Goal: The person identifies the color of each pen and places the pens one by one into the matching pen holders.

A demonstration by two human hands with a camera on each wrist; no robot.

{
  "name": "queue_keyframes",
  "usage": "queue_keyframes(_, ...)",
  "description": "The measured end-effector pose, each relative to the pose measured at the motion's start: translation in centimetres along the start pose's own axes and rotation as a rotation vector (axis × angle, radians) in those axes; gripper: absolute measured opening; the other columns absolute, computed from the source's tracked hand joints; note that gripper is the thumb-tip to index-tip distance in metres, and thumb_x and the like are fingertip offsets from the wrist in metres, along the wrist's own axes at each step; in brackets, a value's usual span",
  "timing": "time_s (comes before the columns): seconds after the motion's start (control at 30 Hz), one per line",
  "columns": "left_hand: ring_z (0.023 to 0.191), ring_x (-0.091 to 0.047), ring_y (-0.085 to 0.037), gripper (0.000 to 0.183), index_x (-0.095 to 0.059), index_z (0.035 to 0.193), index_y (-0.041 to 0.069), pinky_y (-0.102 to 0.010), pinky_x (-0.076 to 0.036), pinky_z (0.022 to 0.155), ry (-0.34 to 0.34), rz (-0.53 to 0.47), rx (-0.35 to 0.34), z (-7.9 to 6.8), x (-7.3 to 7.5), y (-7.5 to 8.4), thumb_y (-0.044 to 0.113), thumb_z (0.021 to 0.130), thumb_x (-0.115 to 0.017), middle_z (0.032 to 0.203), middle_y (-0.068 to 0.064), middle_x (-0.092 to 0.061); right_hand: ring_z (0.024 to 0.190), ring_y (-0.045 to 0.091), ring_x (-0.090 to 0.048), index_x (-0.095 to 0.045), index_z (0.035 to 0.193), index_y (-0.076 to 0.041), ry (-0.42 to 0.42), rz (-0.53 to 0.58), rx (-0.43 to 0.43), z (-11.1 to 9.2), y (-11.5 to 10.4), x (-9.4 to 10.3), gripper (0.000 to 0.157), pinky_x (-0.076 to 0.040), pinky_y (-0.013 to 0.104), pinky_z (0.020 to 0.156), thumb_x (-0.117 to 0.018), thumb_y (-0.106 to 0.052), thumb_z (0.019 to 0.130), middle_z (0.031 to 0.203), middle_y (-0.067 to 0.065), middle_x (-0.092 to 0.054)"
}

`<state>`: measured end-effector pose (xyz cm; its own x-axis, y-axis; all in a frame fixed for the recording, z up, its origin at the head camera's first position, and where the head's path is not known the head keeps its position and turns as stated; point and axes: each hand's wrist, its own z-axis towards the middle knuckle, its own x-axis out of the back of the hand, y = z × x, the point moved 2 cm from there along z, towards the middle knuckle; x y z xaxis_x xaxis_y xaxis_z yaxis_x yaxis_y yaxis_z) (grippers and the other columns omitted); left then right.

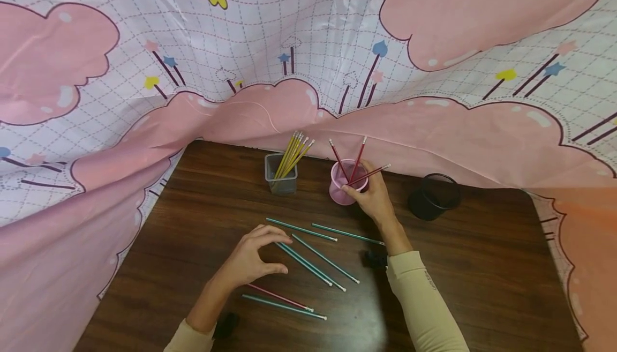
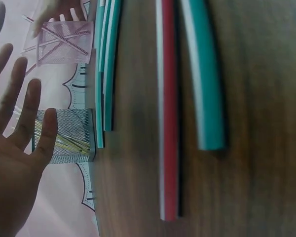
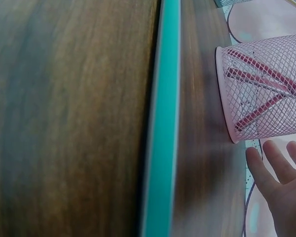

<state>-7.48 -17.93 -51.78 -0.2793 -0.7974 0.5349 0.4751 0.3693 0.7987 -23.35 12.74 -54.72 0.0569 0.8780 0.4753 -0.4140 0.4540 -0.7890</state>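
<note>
At the bench's [image 1: 482, 266] 12 o'clock, your right hand [image 1: 377, 197], fingers spread, flanks the pink mesh cup [image 1: 337, 195] of red pencils [image 1: 359, 154]; at 9, your left hand [image 1: 251, 255], fingers parted, hovers by teal pencils [image 1: 308, 267].

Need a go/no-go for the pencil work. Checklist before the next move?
1. Left hand free: ok, holding nothing.
2. Pink cup upright, red only: ok, three red pencils inside.
3. Right hand off the pink cup: cannot tell; it is at the rim, contact unclear.
4. Loose red pencil put away: not ok, lying on the table.
5. Teal pencils put away: not ok, six lie on the table.
6. Black cup upright: ok.
</note>
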Motion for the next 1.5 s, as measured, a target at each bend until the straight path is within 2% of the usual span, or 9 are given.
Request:
queue_keyframes(0.13, 0.105, -0.049, -0.012, 0.055, -0.063, 0.109, 0.026, -0.032, -0.043, 0.086, 0.017, 0.005, -0.037, -0.5, -0.2, 0.1, 0.020, 0.059, -0.085, 0.113, 0.010, -0.055, 0.115, 0.018, -0.044, -0.047, 0.129, -0.010, 0.010, -0.026, 0.012, 0.1, -0.2, 0.0, 0.073, -0.033, 0.039, 0.098, -0.081, -0.028, 0.067, 0.126, 0.002, -0.048)
queue_keyframes(0.27, 0.105, -0.048, -0.009, 0.051, -0.065, 0.107, 0.025, -0.032, -0.043, 0.087, -0.004, 0.048, -0.025, -1.1, -0.6, 0.1, 0.025, 0.060, -0.084, 0.114, 0.012, -0.054, 0.117, 0.016, -0.042, -0.047, 0.129, -0.010, 0.011, -0.070, -0.009, -0.1, -0.3, 0.0, 0.075, -0.031, 0.038, 0.100, -0.082, -0.030, 0.066, 0.126, -0.001, -0.047)
queue_keyframes(0.37, 0.107, -0.047, -0.007, 0.049, -0.065, 0.106, 0.027, -0.041, -0.037, 0.096, -0.039, 0.106, -0.010, -1.6, -1.1, 0.1, 0.031, 0.061, -0.084, 0.113, 0.014, -0.053, 0.117, 0.016, -0.042, -0.047, 0.129, -0.010, 0.012, -0.074, -0.015, -0.1, -0.2, 0.1, 0.075, -0.032, 0.039, 0.100, -0.082, -0.028, 0.066, 0.127, -0.001, -0.047)
queue_keyframes(0.43, 0.104, -0.048, -0.006, 0.048, -0.066, 0.105, 0.029, -0.044, -0.036, 0.096, -0.064, 0.140, -0.003, -2.0, -1.5, -0.2, 0.033, 0.061, -0.084, 0.108, 0.016, -0.054, 0.117, 0.017, -0.042, -0.046, 0.130, -0.010, 0.013, -0.068, -0.013, -0.1, -0.2, 0.1, 0.075, -0.032, 0.039, 0.099, -0.082, -0.027, 0.066, 0.127, -0.001, -0.047)
queue_keyframes(0.67, 0.093, -0.048, -0.003, 0.039, -0.067, 0.101, 0.031, -0.032, -0.044, 0.082, -0.181, 0.170, 0.028, -3.4, -2.4, -1.1, 0.039, 0.065, -0.080, 0.098, 0.022, -0.052, 0.118, 0.019, -0.042, -0.046, 0.130, -0.010, 0.013, -0.080, -0.002, -0.1, -0.1, 0.4, 0.075, -0.032, 0.041, 0.100, -0.082, -0.029, 0.067, 0.128, 0.001, -0.047)
queue_keyframes(0.93, 0.093, -0.047, 0.001, 0.035, -0.066, 0.098, 0.037, -0.034, -0.043, 0.084, -0.185, 0.187, 0.020, -3.8, -2.9, -1.3, 0.045, 0.066, -0.077, 0.099, 0.025, -0.050, 0.118, 0.018, -0.042, -0.046, 0.130, -0.009, 0.018, -0.087, 0.007, -0.1, -0.2, 0.4, 0.074, -0.031, 0.039, 0.100, -0.081, -0.030, 0.067, 0.128, 0.001, -0.047)
queue_keyframes(1.17, 0.098, -0.046, 0.000, 0.026, -0.066, 0.090, 0.040, -0.055, -0.030, 0.096, -0.237, 0.286, 0.021, -4.2, -3.2, -1.5, 0.053, 0.068, -0.070, 0.099, 0.027, -0.048, 0.121, 0.017, -0.039, -0.046, 0.130, -0.008, 0.028, -0.097, -0.004, -0.1, -0.3, 0.3, 0.075, -0.028, 0.038, 0.102, -0.082, -0.028, 0.067, 0.129, 0.001, -0.046)
queue_keyframes(1.37, 0.091, -0.041, 0.000, 0.018, -0.067, 0.083, 0.042, -0.035, -0.036, 0.084, -0.239, 0.366, -0.051, -4.3, -3.6, -1.9, 0.053, 0.069, -0.070, 0.095, 0.026, -0.048, 0.119, 0.018, -0.041, -0.046, 0.130, -0.008, 0.021, -0.056, 0.008, 0.0, -0.2, 0.2, 0.075, -0.029, 0.036, 0.101, -0.082, -0.025, 0.067, 0.127, 0.000, -0.047)
queue_keyframes(1.5, 0.089, -0.038, 0.000, 0.013, -0.067, 0.078, 0.043, -0.032, -0.034, 0.080, -0.232, 0.391, -0.065, -4.2, -3.8, -1.9, 0.052, 0.070, -0.070, 0.095, 0.025, -0.047, 0.118, 0.018, -0.041, -0.045, 0.131, -0.008, 0.021, -0.051, 0.029, 0.0, -0.3, 0.2, 0.076, -0.029, 0.036, 0.101, -0.082, -0.024, 0.067, 0.128, 0.002, -0.047)
